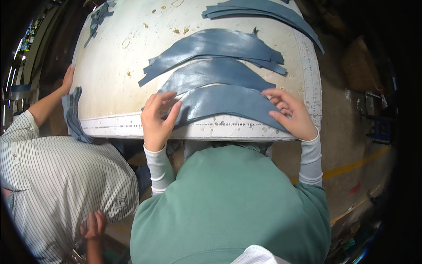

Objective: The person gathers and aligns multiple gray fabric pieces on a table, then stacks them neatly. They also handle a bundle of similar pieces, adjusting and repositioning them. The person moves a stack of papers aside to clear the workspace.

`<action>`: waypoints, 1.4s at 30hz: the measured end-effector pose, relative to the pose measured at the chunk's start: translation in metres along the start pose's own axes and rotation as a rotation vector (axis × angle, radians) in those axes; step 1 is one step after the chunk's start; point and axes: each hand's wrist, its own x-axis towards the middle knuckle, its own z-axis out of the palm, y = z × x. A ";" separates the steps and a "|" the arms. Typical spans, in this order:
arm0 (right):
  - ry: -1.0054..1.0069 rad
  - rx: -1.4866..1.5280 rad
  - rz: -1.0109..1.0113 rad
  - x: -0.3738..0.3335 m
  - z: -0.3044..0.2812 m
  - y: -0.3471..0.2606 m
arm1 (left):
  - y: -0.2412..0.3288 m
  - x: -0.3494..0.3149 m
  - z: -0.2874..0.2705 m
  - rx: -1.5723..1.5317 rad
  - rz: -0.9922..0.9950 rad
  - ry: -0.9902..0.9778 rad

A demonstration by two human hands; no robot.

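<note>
A curved blue leather-like piece [228,100] lies nearest me on the white tabletop, arching away from the front edge. My left hand [159,118] is over its left end, thumb and fingers apart. At the right end is my right hand [292,113], its fingers bent and the thumb apart from them, with nothing visibly gripped. Whether the fingertips touch the piece I cannot tell. Just beyond it lies a second curved blue piece [215,72], partly covered by the near one. Farther back rests an overlapping stack of similar blue pieces [211,46].
Another blue stack [259,9] lies at the table's far right, and narrow blue strips [100,21] at far left. A blue bundle [74,114] hangs over the left edge. Beside me a person in a striped shirt [66,185] rests a hand [68,79] at the white table [110,88].
</note>
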 end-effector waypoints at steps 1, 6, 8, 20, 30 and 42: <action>-0.020 -0.089 -0.119 0.003 -0.002 -0.002 | 0.000 0.002 -0.001 0.027 -0.052 0.012; -0.058 -0.316 -0.470 0.034 -0.023 -0.036 | 0.009 0.024 0.013 -0.229 0.119 -0.080; -0.100 -0.305 -0.546 0.051 -0.040 -0.059 | 0.013 0.034 0.016 -0.463 0.017 -0.208; 0.231 -0.206 -0.520 0.147 -0.203 -0.034 | -0.009 0.050 -0.012 -0.992 -0.128 0.111; 0.365 -0.076 -0.152 0.175 -0.227 0.136 | -0.027 0.022 -0.034 -0.639 -0.147 0.203; 0.138 -0.428 -0.297 0.080 -0.044 0.025 | -0.048 0.029 -0.046 0.110 -0.177 0.044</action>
